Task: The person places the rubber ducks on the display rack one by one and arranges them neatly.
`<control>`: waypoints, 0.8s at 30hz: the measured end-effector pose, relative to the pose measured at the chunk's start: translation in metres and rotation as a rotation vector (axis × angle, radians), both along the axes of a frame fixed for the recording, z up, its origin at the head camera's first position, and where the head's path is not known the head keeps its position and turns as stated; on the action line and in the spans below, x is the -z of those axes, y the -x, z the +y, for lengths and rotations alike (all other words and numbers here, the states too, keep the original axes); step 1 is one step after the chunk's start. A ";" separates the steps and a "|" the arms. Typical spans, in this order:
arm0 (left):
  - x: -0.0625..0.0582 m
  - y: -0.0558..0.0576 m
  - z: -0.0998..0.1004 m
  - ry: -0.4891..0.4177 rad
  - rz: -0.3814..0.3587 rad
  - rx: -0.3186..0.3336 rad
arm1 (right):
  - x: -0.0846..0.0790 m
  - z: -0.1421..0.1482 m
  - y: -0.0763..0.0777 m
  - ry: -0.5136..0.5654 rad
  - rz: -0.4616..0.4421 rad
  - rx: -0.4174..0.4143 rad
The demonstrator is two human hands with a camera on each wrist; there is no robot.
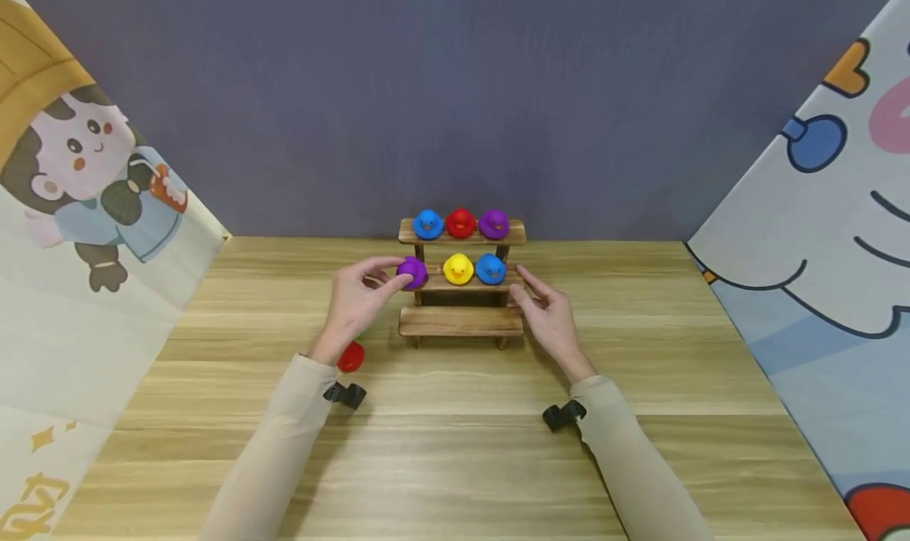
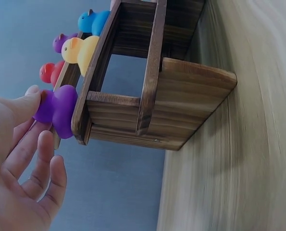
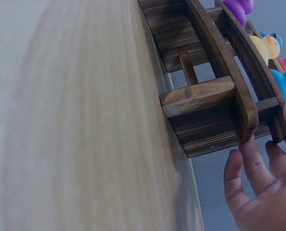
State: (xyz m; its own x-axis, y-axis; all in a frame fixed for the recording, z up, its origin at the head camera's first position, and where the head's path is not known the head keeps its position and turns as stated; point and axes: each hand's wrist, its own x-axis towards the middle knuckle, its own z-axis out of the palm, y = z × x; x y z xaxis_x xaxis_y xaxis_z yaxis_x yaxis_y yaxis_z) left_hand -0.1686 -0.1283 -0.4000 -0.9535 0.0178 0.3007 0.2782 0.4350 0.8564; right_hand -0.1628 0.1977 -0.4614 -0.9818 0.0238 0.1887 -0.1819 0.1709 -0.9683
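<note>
A three-tier wooden display stand [image 1: 460, 321] stands on the table. My left hand [image 1: 359, 292] pinches a purple rubber duck [image 1: 412, 272] between thumb and fingers at the left end of the middle tier; in the left wrist view the purple duck [image 2: 60, 110] overlaps the shelf's end. On that same tier sit a yellow duck [image 1: 458, 269] and a blue duck [image 1: 490, 269]. My right hand [image 1: 550, 320] holds the stand's right end, thumb at the front of the middle tier and forefinger towards its back. The right wrist view shows its fingers [image 3: 258, 168] close under the shelf ends.
The top tier carries a blue duck [image 1: 427, 224], a red duck [image 1: 460, 223] and a purple duck [image 1: 494, 224]. A red object [image 1: 351, 357] lies on the table by my left wrist, partly hidden. A grey wall [image 1: 455, 99] rises behind, with cartoon-printed panels at both sides.
</note>
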 end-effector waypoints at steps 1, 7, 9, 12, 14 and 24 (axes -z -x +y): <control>0.000 0.001 0.001 0.003 0.002 0.003 | 0.000 0.000 0.000 0.000 -0.001 0.000; 0.000 0.006 0.008 0.020 -0.003 0.013 | 0.001 0.000 0.001 0.002 -0.001 -0.003; -0.001 0.008 0.010 0.018 -0.011 0.017 | 0.001 0.000 0.001 0.005 0.000 -0.004; -0.002 0.009 0.013 0.011 -0.021 0.024 | 0.001 -0.001 0.002 0.015 0.003 -0.009; -0.002 0.009 0.015 0.009 -0.026 0.027 | 0.001 -0.001 0.002 0.017 0.008 -0.013; -0.001 0.010 0.022 0.023 -0.001 0.054 | 0.000 0.000 0.000 0.008 0.012 -0.017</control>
State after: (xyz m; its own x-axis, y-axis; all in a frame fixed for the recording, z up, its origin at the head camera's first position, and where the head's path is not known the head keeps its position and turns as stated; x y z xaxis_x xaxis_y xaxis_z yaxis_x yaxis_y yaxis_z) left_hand -0.1786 -0.1064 -0.3988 -0.9513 0.0762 0.2987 0.3010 0.4386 0.8468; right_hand -0.1631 0.1981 -0.4619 -0.9797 0.0085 0.2001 -0.1962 0.1596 -0.9675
